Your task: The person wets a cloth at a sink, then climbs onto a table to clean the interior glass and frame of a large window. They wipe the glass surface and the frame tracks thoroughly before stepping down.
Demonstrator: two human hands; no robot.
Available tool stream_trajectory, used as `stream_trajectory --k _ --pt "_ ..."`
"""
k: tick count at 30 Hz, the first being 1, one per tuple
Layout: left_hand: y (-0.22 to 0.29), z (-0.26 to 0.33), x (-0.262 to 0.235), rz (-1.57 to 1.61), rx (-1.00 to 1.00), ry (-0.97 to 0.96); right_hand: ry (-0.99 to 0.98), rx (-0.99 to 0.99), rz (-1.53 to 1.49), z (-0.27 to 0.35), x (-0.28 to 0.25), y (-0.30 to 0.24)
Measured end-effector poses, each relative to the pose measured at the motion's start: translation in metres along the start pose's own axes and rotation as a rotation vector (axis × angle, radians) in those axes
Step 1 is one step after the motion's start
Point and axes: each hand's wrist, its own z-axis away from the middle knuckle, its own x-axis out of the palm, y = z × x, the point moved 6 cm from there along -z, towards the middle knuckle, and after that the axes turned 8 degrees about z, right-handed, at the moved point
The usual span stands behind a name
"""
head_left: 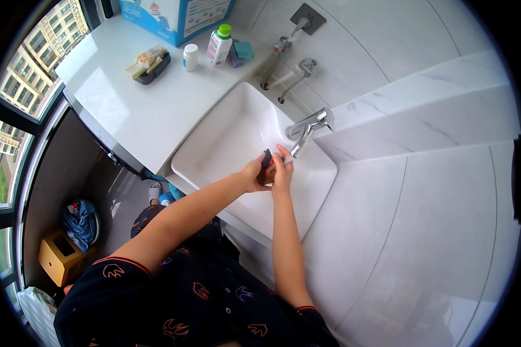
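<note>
Both my hands are together over the white sink, just below the end of the chrome faucet. My left hand is closed around a small dark item with a reddish patch, too small and covered to name. From the other side, my right hand presses its bent fingers against the same item. The fingers hide much of it. Whether water runs from the spout cannot be made out.
On the white counter left of the sink stand a black soap tray, a white jar, a green-capped bottle and a blue-white box. A yellow stool and a laundry basin are on the floor.
</note>
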Motion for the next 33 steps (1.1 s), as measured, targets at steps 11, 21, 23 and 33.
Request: stream_trajectory --k 11,21,23,33 --pt "0.006 0.001 -0.007 0.305 0.063 0.049 0.134 -0.072 -0.164 -0.003 -0.009 -0.004" --pt "-0.007 -0.063 -0.012 -0.088 0.146 0.129 0.282 -0.178 0.494 0.005 0.001 -0.026" --pt "-0.002 -0.080 -0.019 -0.034 0.212 0.142 0.266 -0.209 0.316 0.009 0.011 -0.039" --pt "0.031 -0.029 0.022 -1.518 0.612 0.435 0.246 0.006 0.061 -0.028 -0.015 0.006"
